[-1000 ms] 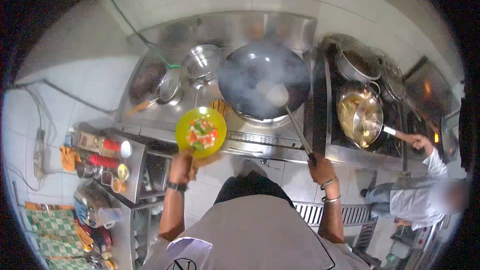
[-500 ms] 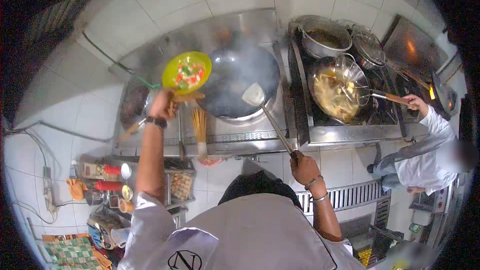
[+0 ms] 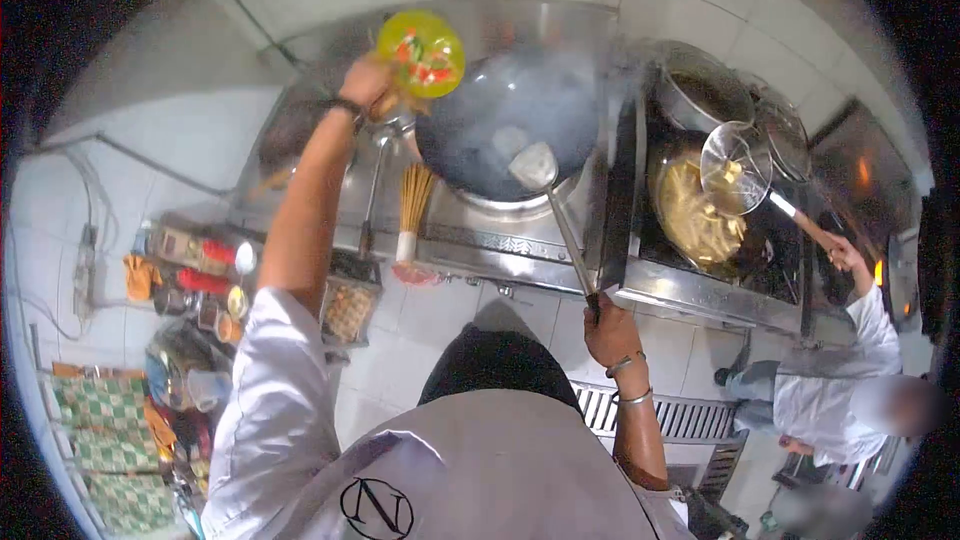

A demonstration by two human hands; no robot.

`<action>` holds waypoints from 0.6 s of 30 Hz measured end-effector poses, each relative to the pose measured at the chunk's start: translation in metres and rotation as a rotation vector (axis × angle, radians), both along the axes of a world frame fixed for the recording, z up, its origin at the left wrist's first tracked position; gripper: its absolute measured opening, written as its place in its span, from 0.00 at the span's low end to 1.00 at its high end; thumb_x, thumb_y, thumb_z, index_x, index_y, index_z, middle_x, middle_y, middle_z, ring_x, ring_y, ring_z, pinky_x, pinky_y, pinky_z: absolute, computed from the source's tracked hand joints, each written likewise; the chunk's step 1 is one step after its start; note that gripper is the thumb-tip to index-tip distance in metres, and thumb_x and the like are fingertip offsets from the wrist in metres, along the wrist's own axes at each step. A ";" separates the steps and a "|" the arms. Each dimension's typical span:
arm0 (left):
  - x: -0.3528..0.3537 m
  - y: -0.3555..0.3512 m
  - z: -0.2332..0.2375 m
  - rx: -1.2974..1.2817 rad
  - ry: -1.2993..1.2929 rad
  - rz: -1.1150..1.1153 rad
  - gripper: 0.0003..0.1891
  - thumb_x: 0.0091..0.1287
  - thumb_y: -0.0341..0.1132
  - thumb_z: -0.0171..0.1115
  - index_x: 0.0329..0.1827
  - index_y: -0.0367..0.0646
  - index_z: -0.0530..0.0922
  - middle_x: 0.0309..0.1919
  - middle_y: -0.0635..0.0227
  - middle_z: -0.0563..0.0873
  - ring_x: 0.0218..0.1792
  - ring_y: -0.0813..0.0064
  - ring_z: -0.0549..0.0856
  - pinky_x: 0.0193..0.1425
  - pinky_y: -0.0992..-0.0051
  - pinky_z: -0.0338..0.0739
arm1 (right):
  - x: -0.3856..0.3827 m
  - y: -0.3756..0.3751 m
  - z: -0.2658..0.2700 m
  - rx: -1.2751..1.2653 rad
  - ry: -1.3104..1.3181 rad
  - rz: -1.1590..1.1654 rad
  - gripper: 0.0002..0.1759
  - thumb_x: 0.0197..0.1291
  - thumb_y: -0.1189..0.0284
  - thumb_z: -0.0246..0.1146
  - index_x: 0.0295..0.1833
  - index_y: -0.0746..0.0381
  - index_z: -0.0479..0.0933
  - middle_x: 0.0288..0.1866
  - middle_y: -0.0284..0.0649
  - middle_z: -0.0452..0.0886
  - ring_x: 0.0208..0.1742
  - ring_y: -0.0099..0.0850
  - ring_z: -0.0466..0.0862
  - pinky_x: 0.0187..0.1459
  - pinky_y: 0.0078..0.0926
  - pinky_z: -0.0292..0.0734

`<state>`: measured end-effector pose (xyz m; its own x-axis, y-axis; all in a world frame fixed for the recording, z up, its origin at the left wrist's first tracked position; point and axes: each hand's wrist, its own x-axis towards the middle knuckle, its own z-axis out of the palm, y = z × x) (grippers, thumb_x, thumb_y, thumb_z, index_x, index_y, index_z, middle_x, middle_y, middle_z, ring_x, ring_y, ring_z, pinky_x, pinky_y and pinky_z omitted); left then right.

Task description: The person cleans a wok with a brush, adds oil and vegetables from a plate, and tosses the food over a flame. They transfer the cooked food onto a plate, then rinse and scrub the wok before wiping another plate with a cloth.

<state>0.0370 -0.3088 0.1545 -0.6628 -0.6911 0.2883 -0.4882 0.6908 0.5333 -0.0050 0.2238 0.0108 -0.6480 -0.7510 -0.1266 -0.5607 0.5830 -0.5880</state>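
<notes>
My left hand [image 3: 368, 84] grips the edge of a yellow-green bowl [image 3: 450, 38], held up at the far left side of a dark wok [image 3: 468, 130]. Chopped red, white and green pieces [image 3: 425, 65] lie in the bowl. Smoke or steam hangs over the wok. In my right hand [image 3: 610, 332] is the dark grip of a wok spatula [image 3: 565, 235]. Its broad metal blade is low over the near right part of the wok. Left of the wok, a bamboo brush [image 3: 414, 198] and a long-handled ladle [image 3: 374, 180] rest on the steel counter.
At the right, a co-worker's hand [image 3: 846, 254] holds a strainer [image 3: 735, 202] with pale pieces over a pan of bubbling oil [image 3: 690, 215]. Behind it stands a large pot [image 3: 680, 90]. Seasoning containers [image 3: 205, 282] and an egg tray [image 3: 350, 305] sit at lower left.
My left hand has carried the bowl farther away and tipped it more. The spatula blade has shifted slightly within the wok. The co-worker's strainer has lifted from the oil with pieces in it.
</notes>
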 end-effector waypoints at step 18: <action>0.354 0.265 -0.121 0.063 0.538 0.770 0.10 0.68 0.33 0.52 0.37 0.34 0.78 0.29 0.58 0.83 0.30 0.71 0.83 0.33 0.70 0.78 | -0.015 -0.005 -0.027 0.186 0.446 0.373 0.15 0.61 0.67 0.55 0.50 0.64 0.76 0.42 0.56 0.81 0.39 0.51 0.82 0.38 0.42 0.78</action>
